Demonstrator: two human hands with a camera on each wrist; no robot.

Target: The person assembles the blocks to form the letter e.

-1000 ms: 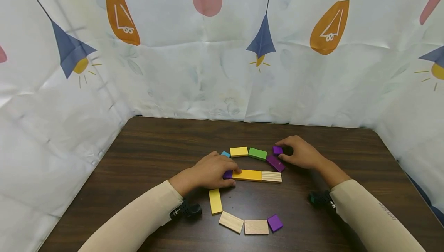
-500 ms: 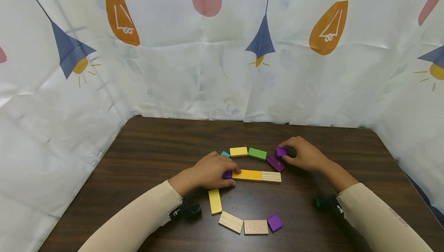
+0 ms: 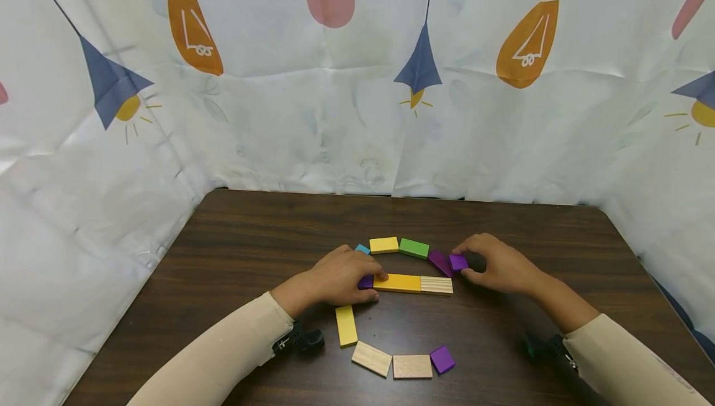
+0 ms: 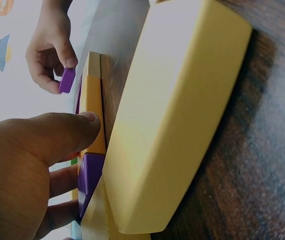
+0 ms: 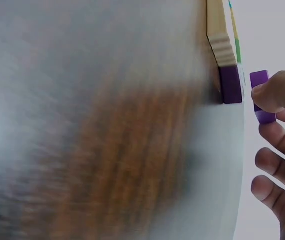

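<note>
My right hand (image 3: 494, 263) pinches a small purple block (image 3: 458, 262) between thumb and index finger. In the right wrist view this held block (image 5: 259, 79) appears raised, with the other fingers loosely spread below. It is close beside the right end of a dark purple block (image 3: 438, 262). My left hand (image 3: 341, 275) rests at the left end of a straight row, its relaxed fingers touching a purple block (image 4: 90, 172) and an orange block (image 3: 398, 282). A grooved wooden block (image 3: 437, 285) continues that row to the right. The left palm hides part of the blocks beneath.
Behind the row, blue (image 3: 363, 249), yellow (image 3: 383, 245) and green (image 3: 414, 248) blocks form an arc. Nearer, another yellow block (image 3: 346, 326), two plain wooden blocks (image 3: 412, 367) and a purple block (image 3: 442, 359) curve along the brown table (image 3: 268, 220). A patterned cloth hangs behind.
The right hand has carried its purple block nearer and slightly right, from behind the dark purple block to beside its right end. My left hand stays put.
</note>
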